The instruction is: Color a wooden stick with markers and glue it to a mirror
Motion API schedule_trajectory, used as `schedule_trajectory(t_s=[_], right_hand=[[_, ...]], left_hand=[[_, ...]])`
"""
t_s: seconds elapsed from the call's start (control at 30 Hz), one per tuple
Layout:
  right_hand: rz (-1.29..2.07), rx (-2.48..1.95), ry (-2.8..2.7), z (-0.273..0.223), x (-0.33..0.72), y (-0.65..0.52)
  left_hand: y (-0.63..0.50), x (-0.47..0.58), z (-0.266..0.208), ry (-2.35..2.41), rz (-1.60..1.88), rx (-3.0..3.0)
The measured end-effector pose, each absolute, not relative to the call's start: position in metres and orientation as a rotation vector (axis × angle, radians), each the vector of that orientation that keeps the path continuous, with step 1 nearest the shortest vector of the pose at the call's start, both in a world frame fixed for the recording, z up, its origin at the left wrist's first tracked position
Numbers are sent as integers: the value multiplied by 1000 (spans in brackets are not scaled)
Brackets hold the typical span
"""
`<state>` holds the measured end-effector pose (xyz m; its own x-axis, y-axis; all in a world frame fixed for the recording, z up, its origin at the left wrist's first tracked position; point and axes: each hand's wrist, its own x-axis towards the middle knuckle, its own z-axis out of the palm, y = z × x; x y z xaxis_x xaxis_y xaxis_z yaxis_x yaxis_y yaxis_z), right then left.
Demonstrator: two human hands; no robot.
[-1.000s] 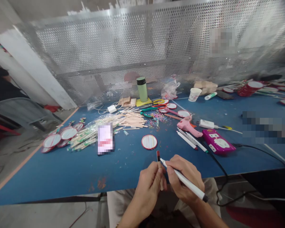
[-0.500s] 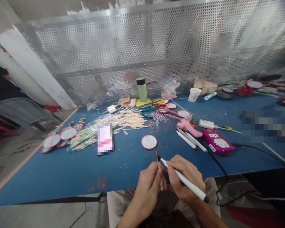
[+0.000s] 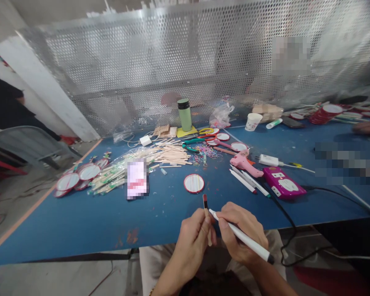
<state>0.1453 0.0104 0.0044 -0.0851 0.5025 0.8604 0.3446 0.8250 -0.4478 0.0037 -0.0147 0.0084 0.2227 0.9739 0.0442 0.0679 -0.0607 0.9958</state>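
In my head view, a white paper cup (image 3: 253, 122) stands in the upper right, its contents hidden from me. A lidded green tumbler (image 3: 185, 118) stands upright at upper centre, so I cannot tell what it holds. Beside it, a translucent plastic bag (image 3: 221, 118) shows something pink inside. Left of centre, clear plastic wrapping (image 3: 138, 154) lies over pale sticks with green bits.

At lower centre, the left hand (image 3: 191, 235) pinches a wooden stick (image 3: 205, 202), its raised end coloured dark red above a black band. The right hand (image 3: 243, 231) is clamped around a white marker (image 3: 249, 242); the hands are close but apart. I cannot tell whether the tip touches the stick.

Compared with a second ago, the marker tip sits slightly lower along the stick. A co-worker's hand (image 3: 368, 127) now shows at the right edge, and a dark sleeve (image 3: 14, 109) reaches further in at upper left.
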Motion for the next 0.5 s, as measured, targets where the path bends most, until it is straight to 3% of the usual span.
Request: schedule_trajectory(t_s=[0.5], right_hand=[[132,-700,-1714,9,142,11]], left_hand=[[-16,4,5,1086,1035,1401]])
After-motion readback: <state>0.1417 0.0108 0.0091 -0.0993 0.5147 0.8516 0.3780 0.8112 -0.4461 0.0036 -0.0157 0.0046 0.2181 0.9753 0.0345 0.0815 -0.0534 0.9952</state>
